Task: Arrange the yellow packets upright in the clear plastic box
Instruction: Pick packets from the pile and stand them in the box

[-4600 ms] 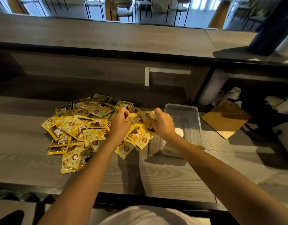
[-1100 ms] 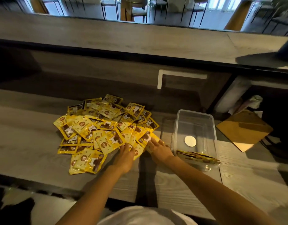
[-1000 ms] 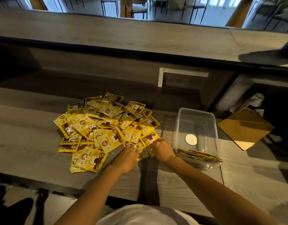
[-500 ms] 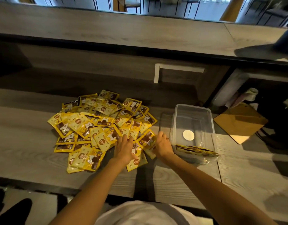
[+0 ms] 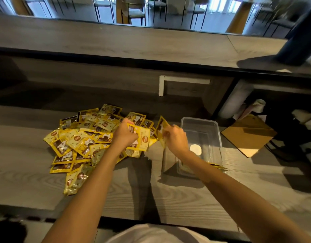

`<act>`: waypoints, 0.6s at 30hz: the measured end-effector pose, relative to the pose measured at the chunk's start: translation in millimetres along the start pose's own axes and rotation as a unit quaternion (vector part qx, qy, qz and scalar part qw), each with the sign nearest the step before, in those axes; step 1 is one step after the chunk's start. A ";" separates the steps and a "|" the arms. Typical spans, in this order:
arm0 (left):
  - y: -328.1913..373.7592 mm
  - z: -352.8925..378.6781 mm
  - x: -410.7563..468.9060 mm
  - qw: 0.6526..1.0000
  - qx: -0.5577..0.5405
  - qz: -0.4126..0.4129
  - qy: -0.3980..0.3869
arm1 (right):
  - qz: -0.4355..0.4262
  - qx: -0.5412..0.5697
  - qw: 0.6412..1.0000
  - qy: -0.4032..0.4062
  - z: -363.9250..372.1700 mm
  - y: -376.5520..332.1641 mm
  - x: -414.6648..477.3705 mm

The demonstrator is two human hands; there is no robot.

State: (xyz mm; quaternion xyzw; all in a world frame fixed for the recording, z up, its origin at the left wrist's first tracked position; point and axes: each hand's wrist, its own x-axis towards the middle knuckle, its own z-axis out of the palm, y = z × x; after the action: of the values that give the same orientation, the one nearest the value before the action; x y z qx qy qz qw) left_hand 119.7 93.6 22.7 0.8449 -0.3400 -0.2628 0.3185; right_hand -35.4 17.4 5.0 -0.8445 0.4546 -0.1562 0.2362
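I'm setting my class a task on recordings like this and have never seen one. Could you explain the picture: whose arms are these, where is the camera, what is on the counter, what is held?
There is no machine here. These are a person's two bare arms, filmed by a wide-angle camera worn on the head, looking forward and down. On the wooden counter lies a loose pile of yellow packets. To its right stands a clear plastic box, with a few packets in the box at its near end, partly hidden by the forearm. The left hand grips a yellow packet above the pile. The right hand pinches a second packet beside the box.
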 end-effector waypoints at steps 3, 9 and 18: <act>23.6 -0.9 -1.7 0.987 -0.158 -0.003 0.024 | 0.031 0.025 0.999 -0.004 -20.4 2.0 5.8; 61.8 22.8 -16.8 0.943 -0.330 0.013 -0.032 | 0.043 0.145 0.989 0.002 -56.9 18.1 6.0; 101.2 72.5 -22.5 0.963 0.041 0.243 -0.104 | -0.043 -0.088 0.995 0.017 -112.2 68.7 -9.1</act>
State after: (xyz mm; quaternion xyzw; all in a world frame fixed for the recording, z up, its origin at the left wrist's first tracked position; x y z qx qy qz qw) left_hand 16.4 27.0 52.6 0.7170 -0.5774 -0.2496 0.3004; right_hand -141.6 -36.4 61.6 -0.8780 0.4338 -0.1402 0.1460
